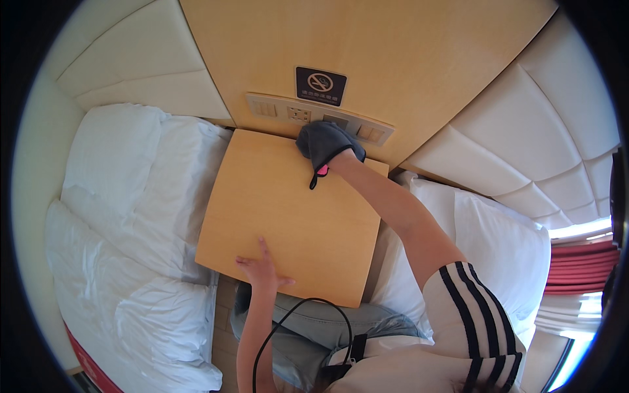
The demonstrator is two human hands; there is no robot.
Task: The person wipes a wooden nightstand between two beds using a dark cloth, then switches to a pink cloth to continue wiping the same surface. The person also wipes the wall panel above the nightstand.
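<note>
My right hand (pixel 328 143) is covered by a dark grey cloth cleaning mitt (pixel 322 140) with black trim, a small loop and a bit of pink lining at its cuff. The mitt lies at the back edge of a light wooden nightstand top (pixel 290 211), against the wall panel's switch and socket strip (pixel 263 107). The fingers inside the mitt are hidden. Near the front edge of the wooden top, my left hand (pixel 260 267) rests with its fingers spread and nothing in it.
A bed with white pillows and a rumpled white quilt (pixel 128 275) stands at the left. Another white-covered bed (pixel 496 245) is at the right. Padded headboards (pixel 521 132) flank the wooden wall panel (pixel 383 54), which bears a no-smoking sign (pixel 321 86). A black cable (pixel 314 298) loops before me.
</note>
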